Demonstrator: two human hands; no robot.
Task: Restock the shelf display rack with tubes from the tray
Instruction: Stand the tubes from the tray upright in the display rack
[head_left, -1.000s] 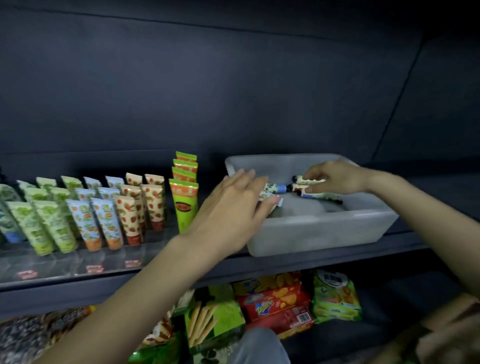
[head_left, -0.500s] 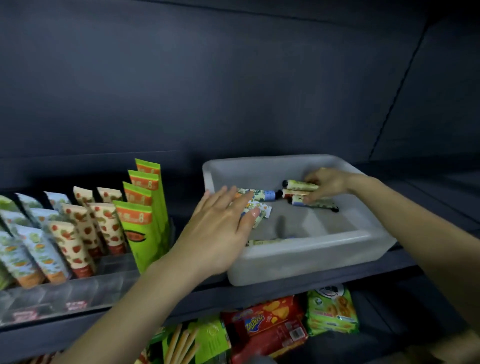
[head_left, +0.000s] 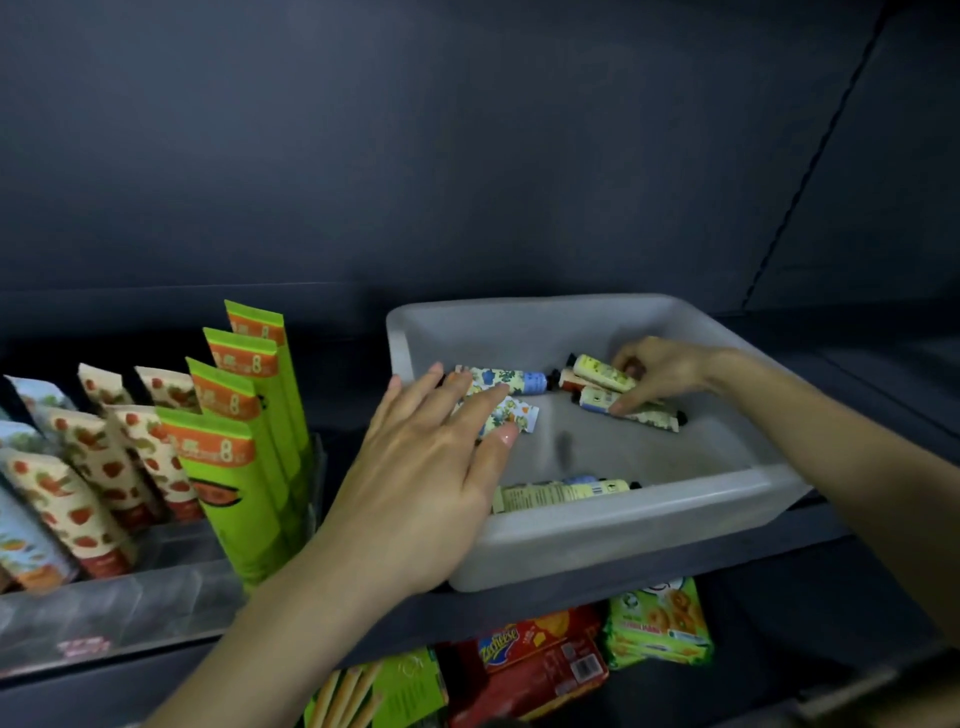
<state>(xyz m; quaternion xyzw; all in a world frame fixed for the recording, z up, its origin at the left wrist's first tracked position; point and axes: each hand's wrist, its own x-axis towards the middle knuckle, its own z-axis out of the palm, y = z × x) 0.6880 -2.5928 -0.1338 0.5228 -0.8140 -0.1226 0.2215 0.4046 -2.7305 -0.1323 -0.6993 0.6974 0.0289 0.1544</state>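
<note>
Head view: the translucent grey plastic tray (head_left: 623, 530), right of the clear display rack (head_left: 130, 597), holds several small patterned tubes (head_left: 511, 379). The left hand (head_left: 426, 467) hovers with a wide grip over the left ones. The right hand (head_left: 660, 371) grips cream tubes (head_left: 605, 373) far right. Several remain to shelve.

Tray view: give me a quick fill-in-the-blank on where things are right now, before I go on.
The tray stands to the ____ of the green boxes.
The right hand grips ____ in the tray.
The left hand, fingers straight, holds ____.
One tube lies alone by the tray's ____ wall.
Missing words: right; tubes; nothing; near.
</note>
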